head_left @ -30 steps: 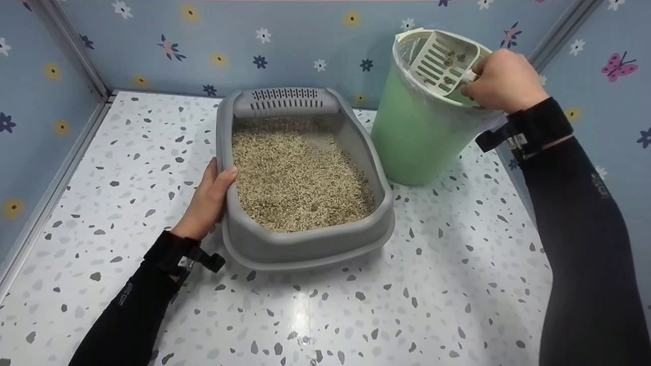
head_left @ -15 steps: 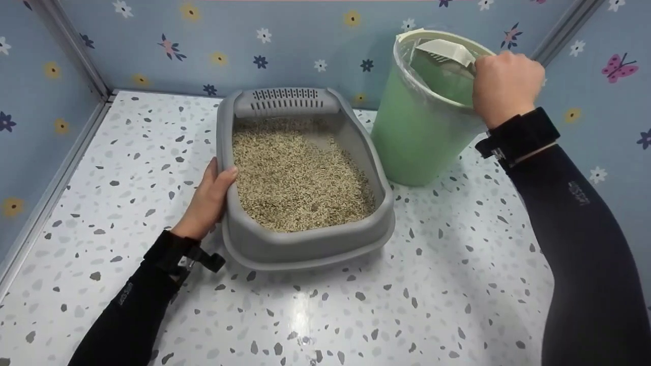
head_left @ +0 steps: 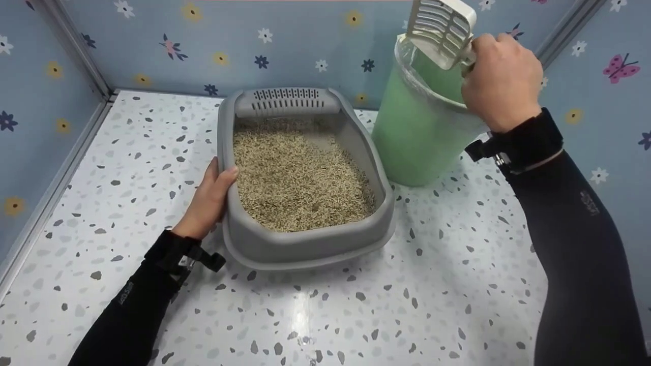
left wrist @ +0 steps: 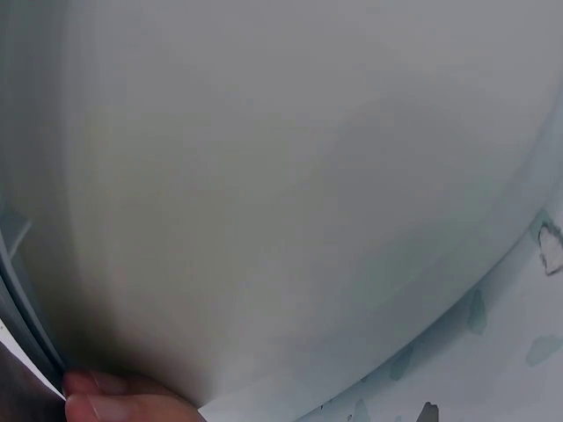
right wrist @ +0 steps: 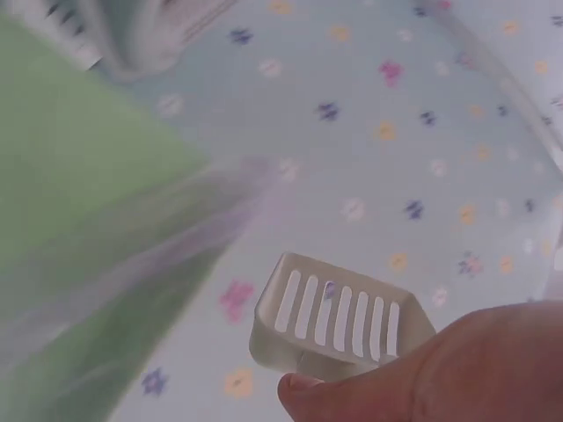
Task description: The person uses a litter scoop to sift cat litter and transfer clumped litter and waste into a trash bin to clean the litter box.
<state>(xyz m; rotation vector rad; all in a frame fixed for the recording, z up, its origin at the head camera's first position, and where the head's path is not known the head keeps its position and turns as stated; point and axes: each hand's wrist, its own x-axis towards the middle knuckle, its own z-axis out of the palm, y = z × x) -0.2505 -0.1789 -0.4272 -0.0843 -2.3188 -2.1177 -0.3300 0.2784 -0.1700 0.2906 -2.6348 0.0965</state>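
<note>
My right hand (head_left: 503, 81) grips the handle of a pale slotted litter scoop (head_left: 441, 30), raised over the rim of a green bin (head_left: 422, 127). No clumps show on the scoop in the head view. Through its slots the patterned wall shows in the right wrist view, where my thumb (right wrist: 352, 400) lies along the scoop's near end. My left hand (head_left: 206, 203) holds the left rim of a grey litter box (head_left: 305, 249), thumb over the edge. Fingertips (left wrist: 114, 406) press under that rim in the left wrist view. Granular litter (head_left: 300, 178) covers most of the box's floor.
A clear plastic liner (head_left: 414, 76) folds over the bin's rim. The bin stands close beside the box's right side. Blue floral walls (head_left: 290, 40) enclose the back and sides of the white speckled surface (head_left: 325, 315).
The scoop carried clumps a second ago, then turned over inside the bin's mouth. Now it has risen above the rim, with no clumps showing. The left hand and box stay in place.
</note>
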